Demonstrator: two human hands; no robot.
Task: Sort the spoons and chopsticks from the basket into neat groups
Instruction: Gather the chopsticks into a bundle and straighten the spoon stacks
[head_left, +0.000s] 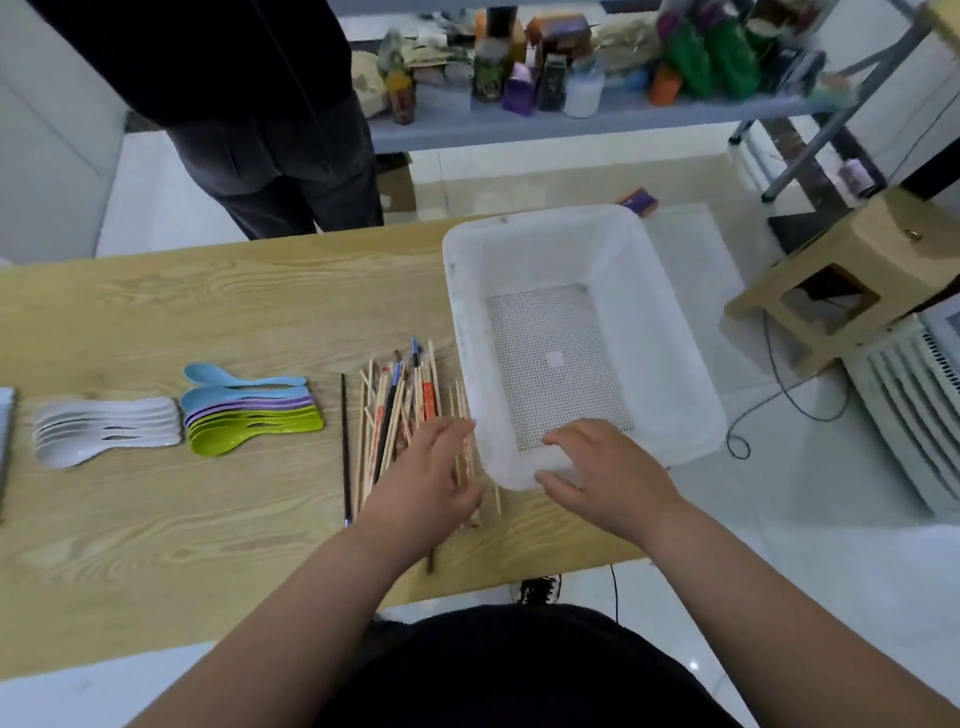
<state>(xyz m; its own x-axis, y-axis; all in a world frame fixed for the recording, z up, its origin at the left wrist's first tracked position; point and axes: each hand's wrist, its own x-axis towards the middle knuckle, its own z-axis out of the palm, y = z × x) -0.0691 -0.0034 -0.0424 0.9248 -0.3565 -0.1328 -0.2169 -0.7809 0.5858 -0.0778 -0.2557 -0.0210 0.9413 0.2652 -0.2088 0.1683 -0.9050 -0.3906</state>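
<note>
Chopsticks (400, 410): a loose bundle of pale, dark and printed sticks is laid lengthwise on the table (182, 312), just left of the basket (675, 322); the near half is covered by the left hand (426, 478).
Lone dark chopstick (345, 447): it is set slightly apart, along the left side of the bundle.
Left hand: it is laid flat on the bundle with the fingers stretched toward the basket's near left corner; nothing is clasped.
Right hand (602, 478): it is placed at the basket's near rim, the fingers arched over into the inside and the thumb by the outer wall; whether the rim is actually clasped cannot be told.
Basket: white plastic with a perforated floor, it is seen at the table's right end, partly over the edge.
Coloured spoons (249, 415): blue, purple and green ones are nested in a stack, left of the chopsticks, well apart from both hands.
White spoons (104, 431): a second nested stack is laid farther left.
Surroundings: a standing person in dark clothes (249, 130) is seen beyond the table, a cluttered shelf (571, 119) behind, a tan stool (857, 270) on the floor at right.
</note>
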